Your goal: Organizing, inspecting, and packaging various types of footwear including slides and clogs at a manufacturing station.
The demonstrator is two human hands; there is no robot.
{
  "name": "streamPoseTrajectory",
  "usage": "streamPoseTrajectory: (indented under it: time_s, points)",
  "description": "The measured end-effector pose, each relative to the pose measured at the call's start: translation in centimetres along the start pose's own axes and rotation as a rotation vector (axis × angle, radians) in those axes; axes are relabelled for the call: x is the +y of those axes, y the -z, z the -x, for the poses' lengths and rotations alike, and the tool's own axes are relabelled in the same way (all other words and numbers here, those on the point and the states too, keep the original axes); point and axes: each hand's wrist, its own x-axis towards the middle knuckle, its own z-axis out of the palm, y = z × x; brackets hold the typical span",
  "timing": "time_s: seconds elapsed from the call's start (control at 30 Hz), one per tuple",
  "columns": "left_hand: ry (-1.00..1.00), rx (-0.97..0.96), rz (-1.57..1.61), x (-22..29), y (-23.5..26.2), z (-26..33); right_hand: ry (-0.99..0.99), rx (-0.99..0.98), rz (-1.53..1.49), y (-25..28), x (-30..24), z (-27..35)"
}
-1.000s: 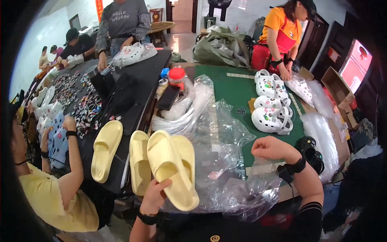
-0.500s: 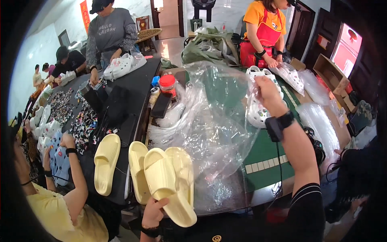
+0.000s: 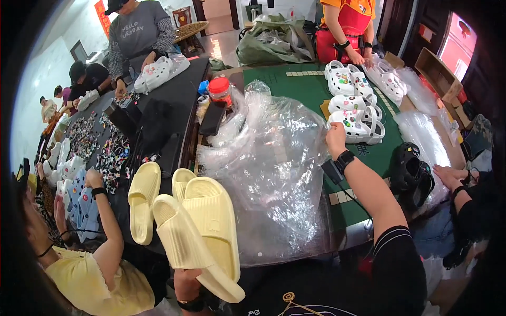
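Note:
My left hand (image 3: 187,285) grips a pale yellow slide sandal (image 3: 182,231) from below. A second yellow slide (image 3: 217,224) overlaps it, and whether the hand holds that one too is hidden. Behind them shows part of a third slide (image 3: 182,179), and another slide (image 3: 144,203) lies at the black table's edge. My right hand (image 3: 336,139) is closed at the right edge of a large clear plastic bag (image 3: 274,158), seeming to pinch it. Just beyond that hand stand white clogs (image 3: 361,125) with colourful charms.
A red-lidded jar (image 3: 219,90) and a dark phone (image 3: 213,118) sit behind the bag. Black clogs (image 3: 414,174) stand at right on the green mat (image 3: 295,87). Co-workers handle clogs around the tables; loose charms (image 3: 108,142) cover the black table (image 3: 176,100).
My right hand has come down and nearer, and the lifted bag has sunk flatter onto the table. The held slide has shifted left, tilting differently. The white clogs now show uncovered.

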Motion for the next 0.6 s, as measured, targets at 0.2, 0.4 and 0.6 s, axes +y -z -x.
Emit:
streamPoseTrajectory:
  time_s: [0.2,0.4,0.6]
  points:
    - [-0.088,-0.030,0.078,0.1,1.9,0.4,0.130,-0.040,0.231,0.7,-1.0,2.1]
    - [-0.039,-0.050,0.043,1.7,1.5,0.6,0.702,-0.047,0.265,3.6,-7.7,3.1]
    - [-0.091,-0.019,0.145,1.8,-0.4,0.3,1.125,-0.356,0.384,0.9,-14.2,9.4]
